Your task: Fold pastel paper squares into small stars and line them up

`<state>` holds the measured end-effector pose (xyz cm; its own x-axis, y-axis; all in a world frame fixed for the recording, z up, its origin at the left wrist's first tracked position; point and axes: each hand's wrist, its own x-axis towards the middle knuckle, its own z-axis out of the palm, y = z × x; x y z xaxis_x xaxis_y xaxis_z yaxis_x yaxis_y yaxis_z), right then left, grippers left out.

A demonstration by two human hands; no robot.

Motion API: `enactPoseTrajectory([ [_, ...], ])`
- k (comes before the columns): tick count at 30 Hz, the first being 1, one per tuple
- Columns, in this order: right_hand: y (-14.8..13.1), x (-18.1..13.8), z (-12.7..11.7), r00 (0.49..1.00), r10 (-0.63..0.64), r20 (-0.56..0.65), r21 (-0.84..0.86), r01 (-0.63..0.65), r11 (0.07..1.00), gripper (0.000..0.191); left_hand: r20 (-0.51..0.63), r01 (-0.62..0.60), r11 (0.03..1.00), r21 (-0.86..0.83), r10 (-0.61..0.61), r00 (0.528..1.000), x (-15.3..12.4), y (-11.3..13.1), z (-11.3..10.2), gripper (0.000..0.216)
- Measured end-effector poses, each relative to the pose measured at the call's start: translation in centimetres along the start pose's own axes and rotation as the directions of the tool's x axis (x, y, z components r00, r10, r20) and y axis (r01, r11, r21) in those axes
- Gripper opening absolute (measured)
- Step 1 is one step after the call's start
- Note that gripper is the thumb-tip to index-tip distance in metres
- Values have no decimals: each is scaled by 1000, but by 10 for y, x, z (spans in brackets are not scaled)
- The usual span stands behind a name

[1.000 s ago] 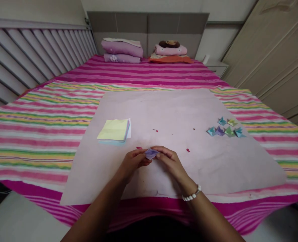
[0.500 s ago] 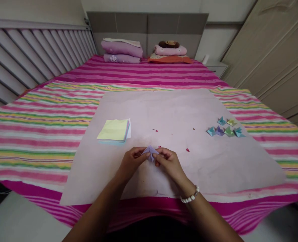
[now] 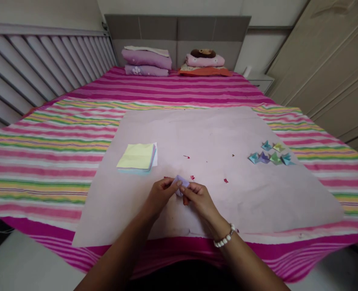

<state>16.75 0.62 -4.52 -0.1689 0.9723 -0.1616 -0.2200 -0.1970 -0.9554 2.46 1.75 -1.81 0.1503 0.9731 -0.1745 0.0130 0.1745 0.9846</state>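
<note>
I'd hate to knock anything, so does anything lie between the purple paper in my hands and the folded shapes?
Only a red scrap just beyond your right hand, another farther right and a dark speck lie between the purple paper and folded shapes.

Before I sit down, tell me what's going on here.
A person's left hand and right hand hold a small folded purple paper between them, thumbs on the near side. They are over the near part of a pale sheet spread on the bed. To the left lies a paper stack, yellow on top. To the right are six folded pieces, two behind four. A few red scraps lie on the sheet as well.
</note>
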Motion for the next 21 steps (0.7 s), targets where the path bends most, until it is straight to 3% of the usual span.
enactPoseTrajectory([
  [4,-2,-1,3,1000,19,18,21,-19,1000,35,-54,-7,1000,-1,7,999,1,4,2,28],
  [8,-6,-3,4,999,23,42,1,-23,1000,34,-28,-29,999,-45,27,999,1,6,4,28],
  [15,-7,-3,4,998,1,-66,61,3,998,28,-73,-59,998,-26,57,996,1,10,6,24],
  [21,-10,-7,7,999,-8,-36,4,9,1000,31,-20,-39,999,3,39,999,3,4,3,30],
])
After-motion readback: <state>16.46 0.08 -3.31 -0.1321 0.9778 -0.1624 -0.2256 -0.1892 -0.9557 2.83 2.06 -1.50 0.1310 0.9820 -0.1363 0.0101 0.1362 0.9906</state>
